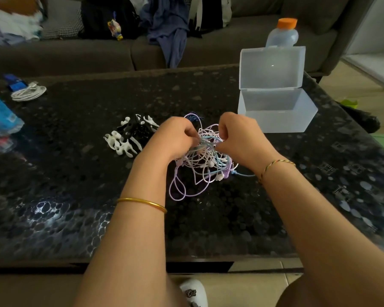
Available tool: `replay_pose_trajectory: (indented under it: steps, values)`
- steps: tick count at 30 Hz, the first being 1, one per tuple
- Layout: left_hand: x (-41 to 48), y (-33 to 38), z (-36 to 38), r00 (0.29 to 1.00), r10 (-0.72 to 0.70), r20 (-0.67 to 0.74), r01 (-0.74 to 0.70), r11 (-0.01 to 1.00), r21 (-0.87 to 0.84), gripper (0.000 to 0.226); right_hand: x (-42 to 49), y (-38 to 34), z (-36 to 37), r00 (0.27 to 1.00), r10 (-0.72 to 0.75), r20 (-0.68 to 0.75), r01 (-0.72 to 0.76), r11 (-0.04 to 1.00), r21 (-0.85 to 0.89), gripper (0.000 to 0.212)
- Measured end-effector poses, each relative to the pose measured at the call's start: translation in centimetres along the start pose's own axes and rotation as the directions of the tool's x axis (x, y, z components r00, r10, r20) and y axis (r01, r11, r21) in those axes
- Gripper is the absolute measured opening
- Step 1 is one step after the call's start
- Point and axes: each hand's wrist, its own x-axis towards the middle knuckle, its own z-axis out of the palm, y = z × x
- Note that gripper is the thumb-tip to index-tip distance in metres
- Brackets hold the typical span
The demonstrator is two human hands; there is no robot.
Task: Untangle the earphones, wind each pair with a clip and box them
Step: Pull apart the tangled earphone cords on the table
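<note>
— Why the bunched grip?
— The left hand [175, 136] and right hand [237, 138] each pinch cords atop the tangle of earphones [205, 165], likely to tease the strands apart. The tangle lies just left of the open clear box [275, 120].
— And the winders?
— The black and white clips [131, 136] sit further left of the box, apparently ready for winding.

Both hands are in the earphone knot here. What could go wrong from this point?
1. The left hand and right hand both pinch cords in the tangle of earphones; pulling them apart could tighten the knots or strain the thin cords.
2. White, lilac and blue cords interlace, so strands of different pairs may get confused.
3. The clips lie just beside the left hand; a sideways tug might scatter them.
</note>
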Motion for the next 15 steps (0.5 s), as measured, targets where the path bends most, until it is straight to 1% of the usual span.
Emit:
replay_pose_trajectory:
  steps: [2, 4, 7, 10, 12, 15]
  values:
    - [-0.01, 0.07, 0.02, 1.0, -0.004, -0.01, 0.005, 1.0, 0.007, 0.01, 0.06, 0.08, -0.01, 1.0, -0.003, 0.025, 0.003, 1.0, -0.009, 0.019]
    - [0.02, 0.13, 0.11, 1.0, -0.02, -0.011, 0.02, 1.0, 0.002, 0.01, 0.05, 0.08, -0.05, 1.0, 0.002, 0.001, -0.002, 1.0, -0.012, 0.014]
    - [0.12, 0.12, 0.2, 1.0, -0.025, 0.004, 0.025, 1.0, -0.007, 0.014, -0.07, 0.03, -0.16, 0.996, 0.021, -0.086, -0.022, 1.0, -0.005, 0.018]
    - [0.2, 0.02, 0.18, 0.999, -0.009, 0.053, 0.008, 1.0, 0.006, 0.008, -0.3, -0.18, 0.0, 0.986, 0.025, -0.163, -0.023, 1.0, 0.016, 0.013]
    - [0.27, -0.01, 0.12, 0.996, -0.003, 0.087, 0.0, 0.999, 0.04, 0.007, -0.43, -0.39, 0.2, 0.984, 0.035, -0.176, -0.032, 0.999, 0.02, 0.012]
    - [0.28, -0.01, 0.12, 0.992, -0.011, 0.123, 0.002, 0.997, 0.08, 0.009, -0.56, -0.65, 0.24, 0.983, 0.057, -0.173, -0.055, 0.998, 0.015, 0.016]
